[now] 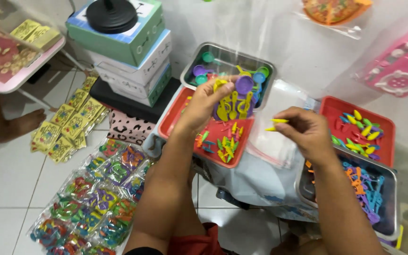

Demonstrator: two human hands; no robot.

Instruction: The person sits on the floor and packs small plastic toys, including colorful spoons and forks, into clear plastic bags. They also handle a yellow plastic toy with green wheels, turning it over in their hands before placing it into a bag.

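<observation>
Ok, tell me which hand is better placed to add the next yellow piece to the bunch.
Right. The right hand already pinches a yellow piece, its tip aimed at the bunch of toy utensils, which the left hand is busy gripping.

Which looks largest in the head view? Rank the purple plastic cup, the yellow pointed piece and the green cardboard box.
1. Green cardboard box
2. Purple plastic cup, in the left hand
3. Yellow pointed piece, pinched by the right hand

A square steel tray (260,63) of small plastic toy pieces sits behind a red plastic tray (175,118), another red tray (383,118) lies to the right with a second steel tray (388,226) before it, and clear filled packets (95,198) lie on the floor at left.
</observation>
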